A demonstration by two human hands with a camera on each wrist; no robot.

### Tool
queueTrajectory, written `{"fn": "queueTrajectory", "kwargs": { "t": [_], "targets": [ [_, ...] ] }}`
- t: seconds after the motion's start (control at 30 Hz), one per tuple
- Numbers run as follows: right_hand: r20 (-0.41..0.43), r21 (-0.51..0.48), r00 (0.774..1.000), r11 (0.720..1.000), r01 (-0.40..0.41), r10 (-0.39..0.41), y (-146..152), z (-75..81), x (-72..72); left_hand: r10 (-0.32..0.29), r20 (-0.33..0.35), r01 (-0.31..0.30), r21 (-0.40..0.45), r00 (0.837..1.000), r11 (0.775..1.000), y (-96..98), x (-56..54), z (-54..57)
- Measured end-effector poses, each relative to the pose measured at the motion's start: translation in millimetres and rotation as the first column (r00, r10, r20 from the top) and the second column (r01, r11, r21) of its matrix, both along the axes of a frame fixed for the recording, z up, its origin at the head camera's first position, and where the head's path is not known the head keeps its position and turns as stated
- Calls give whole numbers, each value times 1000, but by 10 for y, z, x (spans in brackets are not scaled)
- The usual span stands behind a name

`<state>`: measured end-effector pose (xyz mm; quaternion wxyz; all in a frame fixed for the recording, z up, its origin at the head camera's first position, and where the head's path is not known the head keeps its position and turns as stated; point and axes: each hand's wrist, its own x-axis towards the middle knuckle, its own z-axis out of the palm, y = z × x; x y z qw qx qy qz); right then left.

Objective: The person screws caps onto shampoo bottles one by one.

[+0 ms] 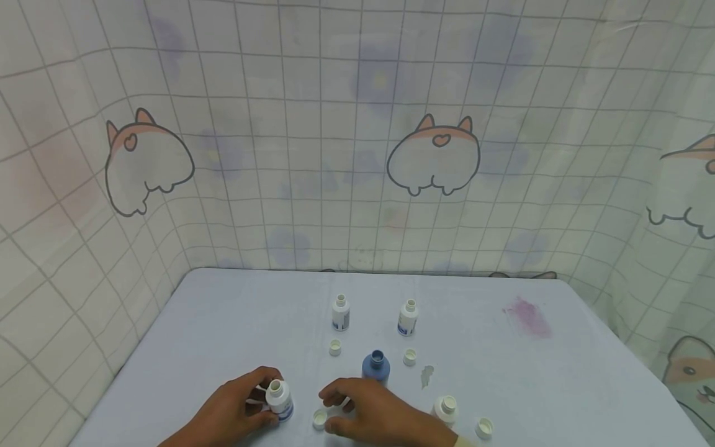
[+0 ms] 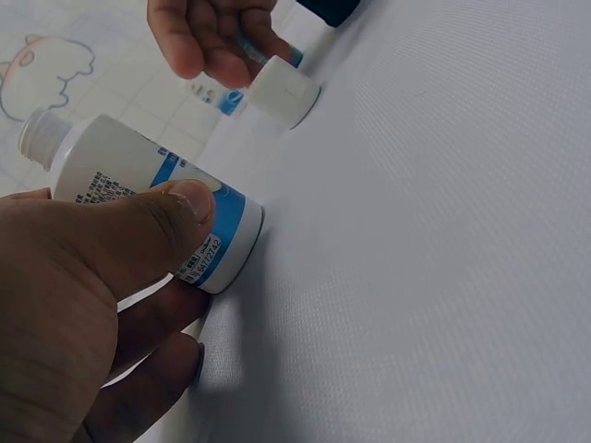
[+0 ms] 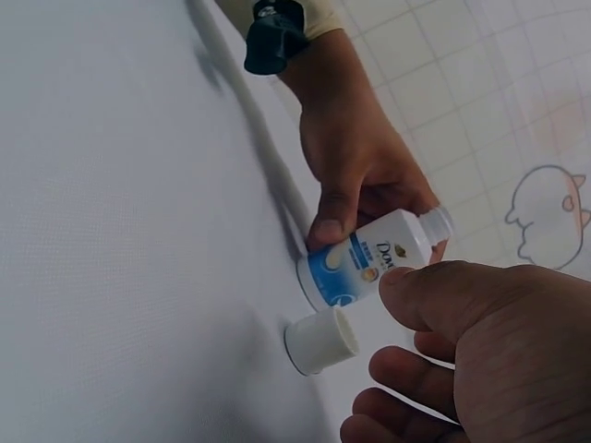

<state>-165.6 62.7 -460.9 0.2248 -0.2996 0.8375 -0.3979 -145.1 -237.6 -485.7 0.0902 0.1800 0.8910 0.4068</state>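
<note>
My left hand (image 1: 237, 405) grips an uncapped white bottle (image 1: 281, 405), thumb on one side and fingers behind. In the left wrist view this small bottle (image 2: 152, 198) has a blue band and printed text, and its base is at the table. The right wrist view shows a Dove label on its other side. My right hand (image 1: 380, 411) hovers with bent, spread fingers around a white screw cap (image 1: 320, 419), holding nothing. That cap (image 3: 320, 341) stands on the table between the two hands, its open end up. A blue bottle (image 1: 376, 366) stands just beyond the right hand, partly hidden by it.
Two open white bottles (image 1: 341, 313) (image 1: 408, 318) stand farther back, each with a cap (image 1: 335, 347) (image 1: 410, 357) before it. Another white bottle (image 1: 447, 408) is behind my right forearm, a cap (image 1: 484, 428) beside it. The white table (image 1: 251, 323) bears a pink stain (image 1: 527, 316); patterned curtains surround it.
</note>
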Motion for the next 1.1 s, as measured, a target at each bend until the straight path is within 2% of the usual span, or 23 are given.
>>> {"fn": "queueTrajectory", "kwargs": {
  "t": [0.67, 1.0, 1.1],
  "targets": [
    [10, 1, 1000, 1000, 0, 0, -99, -73, -7, -3, -21, 3, -9, 1000, 1000, -2, -8, -12],
    [-99, 40, 995, 999, -20, 24, -168, -125, -25, 3, -4, -3, -13, 1000, 1000, -7, -3, -13],
    [-103, 53, 994, 998, -21, 26, -189, -132, -26, 8, 3, -8, -14, 1000, 1000, -8, -2, -19]
  ]
}}
